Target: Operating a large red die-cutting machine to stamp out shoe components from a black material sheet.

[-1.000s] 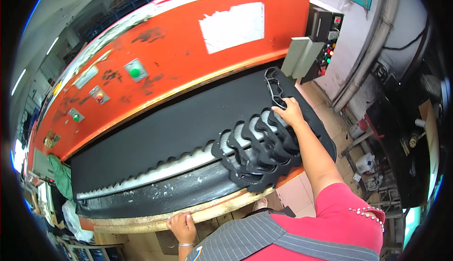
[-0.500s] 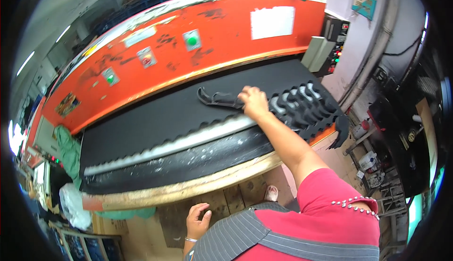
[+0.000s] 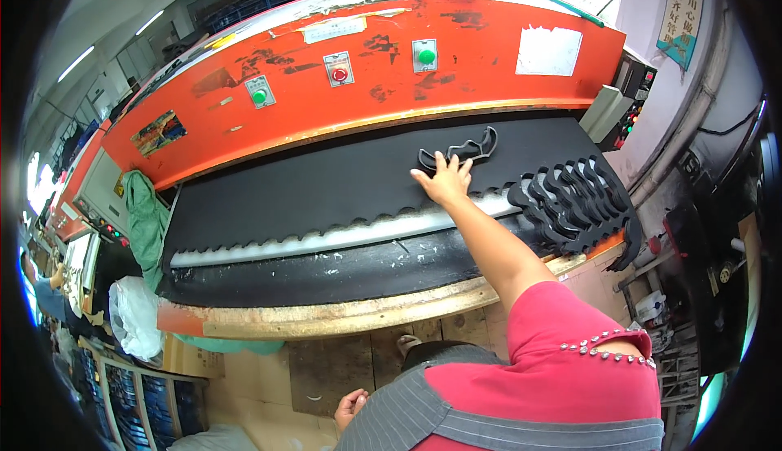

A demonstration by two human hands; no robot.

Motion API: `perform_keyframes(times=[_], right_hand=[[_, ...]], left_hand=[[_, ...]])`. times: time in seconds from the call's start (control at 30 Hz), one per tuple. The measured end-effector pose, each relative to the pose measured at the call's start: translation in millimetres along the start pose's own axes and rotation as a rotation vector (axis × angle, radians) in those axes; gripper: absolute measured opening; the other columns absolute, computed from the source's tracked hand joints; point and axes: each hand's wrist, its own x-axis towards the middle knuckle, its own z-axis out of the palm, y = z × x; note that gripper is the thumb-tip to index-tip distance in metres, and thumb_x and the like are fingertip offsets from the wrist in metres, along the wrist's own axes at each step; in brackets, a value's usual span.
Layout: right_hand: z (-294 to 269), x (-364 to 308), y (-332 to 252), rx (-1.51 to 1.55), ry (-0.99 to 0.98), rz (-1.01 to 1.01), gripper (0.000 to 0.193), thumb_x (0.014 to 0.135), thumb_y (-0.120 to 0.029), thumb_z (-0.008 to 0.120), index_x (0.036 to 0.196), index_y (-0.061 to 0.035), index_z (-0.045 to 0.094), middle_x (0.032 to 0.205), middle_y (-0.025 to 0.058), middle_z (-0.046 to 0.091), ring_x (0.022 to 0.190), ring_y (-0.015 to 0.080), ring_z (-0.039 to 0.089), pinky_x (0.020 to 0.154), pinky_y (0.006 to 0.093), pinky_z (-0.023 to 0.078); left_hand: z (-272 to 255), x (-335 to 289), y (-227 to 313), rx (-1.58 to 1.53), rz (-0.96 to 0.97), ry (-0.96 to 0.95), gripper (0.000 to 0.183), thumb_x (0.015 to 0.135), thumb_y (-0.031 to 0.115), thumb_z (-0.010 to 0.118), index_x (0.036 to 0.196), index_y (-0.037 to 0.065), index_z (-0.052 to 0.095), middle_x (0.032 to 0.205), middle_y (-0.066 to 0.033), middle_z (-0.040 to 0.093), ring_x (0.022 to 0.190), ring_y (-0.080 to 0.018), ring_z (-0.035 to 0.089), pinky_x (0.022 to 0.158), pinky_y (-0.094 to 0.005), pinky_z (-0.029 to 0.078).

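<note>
Probably stiff and fairly light, judging by the thin walls of the dark wavy frame point(image 3: 466, 148). Lies on the black sheet point(image 3: 326, 190) just ahead of the right hand point(image 3: 446, 176), with one end left of the fingertips and more length to their right. Looks hardly fragile and not very slippery, though perhaps sharp along the edges; best taken by the upright side walls near mid-length, keeping edges off the palm. Spread and palm down at the right hand, with no pinch visible; hard to tell contact from hovering. Loosely curled at the left hand point(image 3: 350, 408), far back toward the body and partly hidden by the apron point(image 3: 399, 414); impossible to tell about any hold. Bears no readable writing or brand. Beyond the right hand, to see: leftward, a label strip point(image 3: 335, 30) too small to read; rightward, a pale sheet point(image 3: 549, 52), then a lettered teal banner point(image 3: 681, 15).
</note>
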Motion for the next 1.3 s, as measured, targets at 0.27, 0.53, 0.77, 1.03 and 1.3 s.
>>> perform_keyframes(times=[0.27,0.53,0.77,1.03,1.3], right_hand=[[46.9,37.5,-14.1,-0.071,0.155,-0.095,0.062,0.073,-0.044,0.073,0.115,-0.0028,0.055,0.13,0.0235,0.042,0.133,0.0437,0.024,0.114,0.0564,0.006],[41.7,28.4,-24.6,0.279,-0.406,-0.728,0.048,0.065,-0.024,0.081,0.101,-0.0099,0.051,0.139,0.019,0.038,0.141,0.0464,0.01,0.112,0.0521,0.025],[46.3,6.2,-37.3,-0.005,-0.301,-0.61,0.096,0.066,-0.049,0.079,0.143,-0.0148,0.033,0.149,0.0249,0.025,0.14,0.04,0.022,0.114,0.0492,0.018],[41.4,-11.8,-52.5,0.072,-0.21,-0.436,0.088,0.065,-0.048,0.08,0.135,-0.0115,0.042,0.142,0.0172,0.042,0.138,0.0322,0.031,0.114,0.0442,0.02],[60.5,-20.7,-43.4,0.088,-0.107,-0.343,0.049,0.068,-0.043,0.08,0.096,-0.008,0.059,0.125,0.0199,0.056,0.132,0.0371,0.038,0.109,0.0441,0.028]], left_hand=[[-40.3,63.7,2.9,0.114,0.102,0.118,0.019,0.089,0.009,0.062,0.104,-0.001,0.064,0.096,-0.0138,0.068,0.084,-0.0218,0.064,0.076,-0.0333,0.052],[-4.2,89.1,136.2,0.441,0.478,0.208,0.022,0.088,0.017,0.058,0.102,0.002,0.067,0.09,-0.0189,0.066,0.077,-0.0359,0.062,0.07,-0.0408,0.051],[-20.2,137.7,186.6,0.679,0.789,0.109,0.009,0.085,0.002,0.061,0.092,-0.001,0.066,0.085,-0.0136,0.064,0.075,-0.024,0.062,0.069,-0.032,0.05],[-75.6,185.5,185.2,0.791,0.826,-0.078,0.011,0.08,0.005,0.065,0.091,0.003,0.067,0.084,-0.0108,0.065,0.074,-0.0269,0.062,0.067,-0.0359,0.05],[-87.0,200.9,179.8,0.848,1.014,-0.319,0.012,0.076,0.01,0.068,0.088,0.008,0.067,0.078,-0.0088,0.064,0.07,-0.0276,0.06,0.064,-0.0378,0.049]])
